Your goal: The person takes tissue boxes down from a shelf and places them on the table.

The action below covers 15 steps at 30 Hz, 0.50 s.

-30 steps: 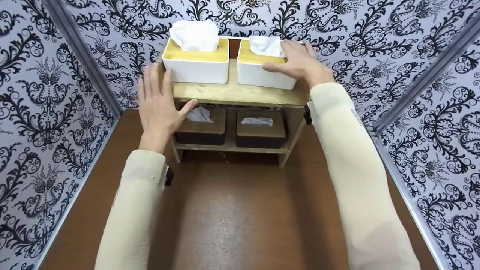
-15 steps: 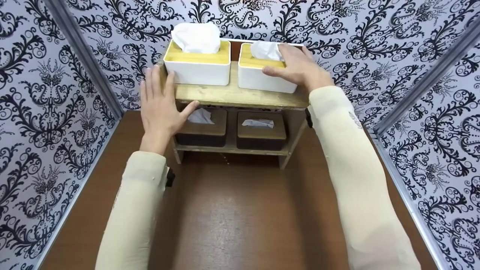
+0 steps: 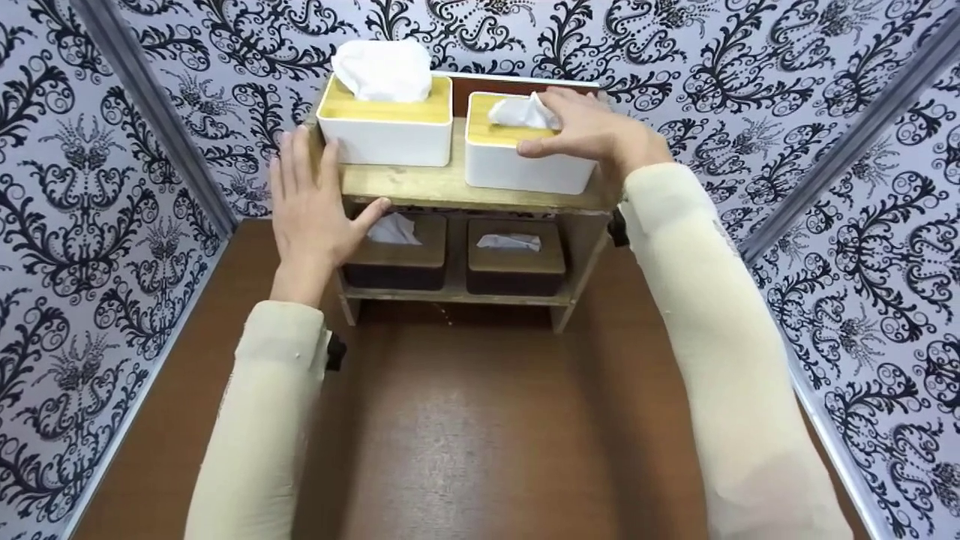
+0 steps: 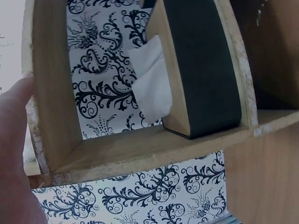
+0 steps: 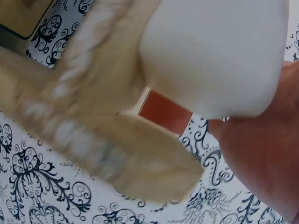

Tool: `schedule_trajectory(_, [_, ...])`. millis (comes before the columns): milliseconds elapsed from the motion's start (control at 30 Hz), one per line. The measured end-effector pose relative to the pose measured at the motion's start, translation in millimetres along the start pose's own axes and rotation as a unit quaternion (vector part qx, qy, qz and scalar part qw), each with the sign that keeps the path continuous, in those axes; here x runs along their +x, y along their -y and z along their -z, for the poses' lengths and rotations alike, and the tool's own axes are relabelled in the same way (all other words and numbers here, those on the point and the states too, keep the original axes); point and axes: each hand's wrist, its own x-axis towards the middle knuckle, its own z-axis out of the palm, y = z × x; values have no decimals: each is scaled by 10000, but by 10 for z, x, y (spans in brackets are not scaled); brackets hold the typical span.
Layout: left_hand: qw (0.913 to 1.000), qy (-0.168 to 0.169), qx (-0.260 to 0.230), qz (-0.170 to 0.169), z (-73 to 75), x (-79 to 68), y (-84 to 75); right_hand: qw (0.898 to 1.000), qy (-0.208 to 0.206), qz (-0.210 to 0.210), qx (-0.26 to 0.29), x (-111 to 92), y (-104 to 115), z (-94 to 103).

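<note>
On the top board of a small wooden shelf unit [image 3: 405, 184] stand two white tissue boxes with yellow wood-look lids. My right hand [image 3: 600, 135] holds the right tissue box [image 3: 525, 166] by its right end, thumb on the front face and fingers over the back. A white tissue sticks out of its lid beside the fingers. My left hand [image 3: 307, 206] lies with spread, straight fingers along the shelf's left end, its thumb at the front edge of the top board. The left tissue box [image 3: 386, 142], with a big puffed tissue, stands just beyond those fingers.
Below, two dark tissue boxes with brown lids, a left one [image 3: 397, 266] and a right one [image 3: 517, 270], sit on the lower shelf. Patterned walls [image 3: 90, 187] enclose the shelf unit on its sides and back. Brown wood-look surface [image 3: 442, 420] stretches in front.
My right hand has drawn the right tissue box toward me, so its front stands closer to the top board's front edge. My left hand stays at the shelf's left end.
</note>
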Motion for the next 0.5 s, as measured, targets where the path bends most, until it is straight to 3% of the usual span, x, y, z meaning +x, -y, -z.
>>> schedule_trajectory(233, [9999, 113, 41, 13, 6, -6, -7, 9981, 359, -98, -490, 106, 162, -6])
schedule_trajectory(500, [9997, 221, 62, 57, 27, -3, -7, 9964, 17, 270, -801, 179, 194, -28])
